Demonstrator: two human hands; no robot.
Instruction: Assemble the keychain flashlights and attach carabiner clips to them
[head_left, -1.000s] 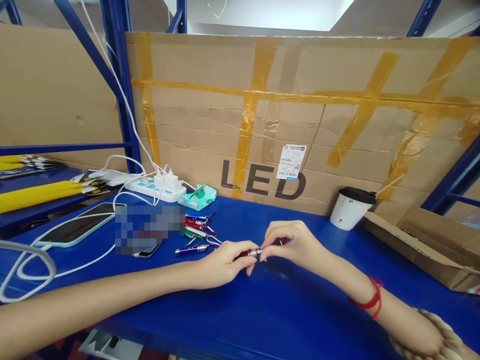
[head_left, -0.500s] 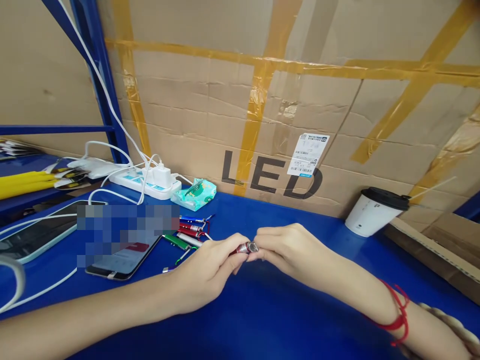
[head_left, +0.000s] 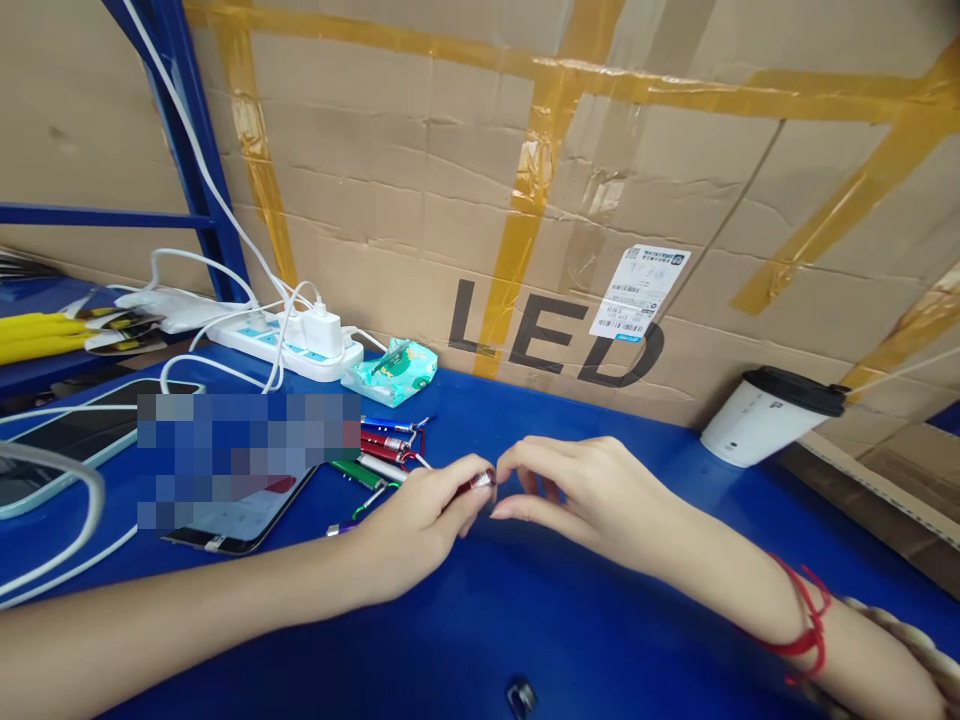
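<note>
My left hand (head_left: 420, 530) is closed around a small red metal penlight (head_left: 482, 480). Only its silver ringed end shows past the thumb and forefinger; the rest is hidden in the hand. My right hand (head_left: 574, 490) is just right of that end, thumb and forefinger apart, with nothing visible between them. Left of the hands lie similar slim metal penlights, among them a blue one (head_left: 386, 425), a red one (head_left: 381, 443), a silver one (head_left: 382, 468) and a green one (head_left: 356, 474). A small dark shiny piece (head_left: 520, 697) lies on the blue table at the bottom edge.
Two phones lie at the left, one with a light-coloured case (head_left: 52, 455), beneath white cables. A white power strip (head_left: 315, 362) and a green tissue pack (head_left: 397, 372) stand behind. A lidded paper cup (head_left: 750, 420) is at the right, before a large cardboard box (head_left: 390, 250).
My right finger and thumb have parted and come off the penlight's end; the silver tip seen there has gone. A small dark piece now shows at the bottom. The view has shifted slightly.
</note>
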